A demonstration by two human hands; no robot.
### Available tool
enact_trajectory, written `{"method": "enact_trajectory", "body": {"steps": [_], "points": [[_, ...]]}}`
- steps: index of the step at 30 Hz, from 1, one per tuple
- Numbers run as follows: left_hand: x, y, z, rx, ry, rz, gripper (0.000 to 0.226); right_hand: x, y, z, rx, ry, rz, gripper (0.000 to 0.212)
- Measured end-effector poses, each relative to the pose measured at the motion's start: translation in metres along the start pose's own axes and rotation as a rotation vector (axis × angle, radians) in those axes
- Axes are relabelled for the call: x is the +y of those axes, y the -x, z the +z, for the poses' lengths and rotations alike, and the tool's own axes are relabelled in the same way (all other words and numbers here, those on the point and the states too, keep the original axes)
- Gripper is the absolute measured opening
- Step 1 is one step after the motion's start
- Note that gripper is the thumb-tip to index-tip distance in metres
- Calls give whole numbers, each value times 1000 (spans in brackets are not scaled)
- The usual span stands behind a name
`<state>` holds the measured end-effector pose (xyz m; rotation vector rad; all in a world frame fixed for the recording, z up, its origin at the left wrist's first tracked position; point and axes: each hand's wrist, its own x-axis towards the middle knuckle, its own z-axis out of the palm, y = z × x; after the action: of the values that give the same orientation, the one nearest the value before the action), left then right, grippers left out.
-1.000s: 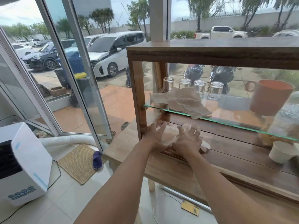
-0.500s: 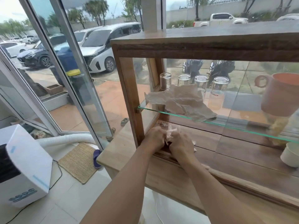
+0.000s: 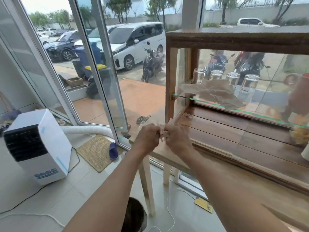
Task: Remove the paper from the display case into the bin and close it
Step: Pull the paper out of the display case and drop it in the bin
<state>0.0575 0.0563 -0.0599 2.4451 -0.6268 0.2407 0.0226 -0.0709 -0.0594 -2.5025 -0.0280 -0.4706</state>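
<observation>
My left hand (image 3: 147, 137) and my right hand (image 3: 177, 139) press together around a crumpled wad of light paper (image 3: 164, 133), just outside the left end of the wooden display case (image 3: 234, 39). Only a small part of the wad shows between my fingers. A second sheet of brown paper (image 3: 212, 93) lies on the glass shelf (image 3: 260, 113) inside the case. A dark round bin (image 3: 135, 215) stands on the floor below my arms, partly hidden by my left forearm.
Upturned glasses (image 3: 249, 84) stand behind the brown paper. A terracotta mug (image 3: 299, 96) is at the right of the shelf. A white air cooler (image 3: 38, 146) and hose sit at the left. A mat, a blue slipper (image 3: 113, 150) and table legs (image 3: 147, 183) are below.
My hands have pulled the light paper out of the case's lower level toward me and squeezed it into a tighter wad. The camera has swung to the left and down.
</observation>
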Motion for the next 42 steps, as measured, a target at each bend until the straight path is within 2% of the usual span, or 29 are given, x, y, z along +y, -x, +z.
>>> {"method": "enact_trajectory", "body": {"steps": [4,12,17,21,25,32,35,37,39,42], "points": [[-35,42,-36,83,-24,-111,16,-43,5,38,-116,-32,-134,17],[-130,119,-50,64,-28,-446,28,-89,18,147,-415,-91,-275,16],[-197,155,1,2,121,-713,20,-74,29,235,-661,-106,-313,15],[-249,180,56,6,249,-869,29,-41,36,314,-813,-127,-346,19],[-308,208,127,48,350,-1059,18,2,47,403,-990,-101,-314,19],[-406,255,259,168,516,-1333,13,88,81,548,-1079,-167,-16,32],[-445,276,315,341,796,-1553,26,131,104,605,-1085,-208,157,33],[-467,287,349,438,991,-1662,29,157,117,637,-1045,-296,386,38],[-481,294,373,506,1098,-1749,23,178,127,665,-998,-400,682,39],[-495,297,401,587,1240,-1806,27,203,139,699,-948,-534,1020,39]]}}
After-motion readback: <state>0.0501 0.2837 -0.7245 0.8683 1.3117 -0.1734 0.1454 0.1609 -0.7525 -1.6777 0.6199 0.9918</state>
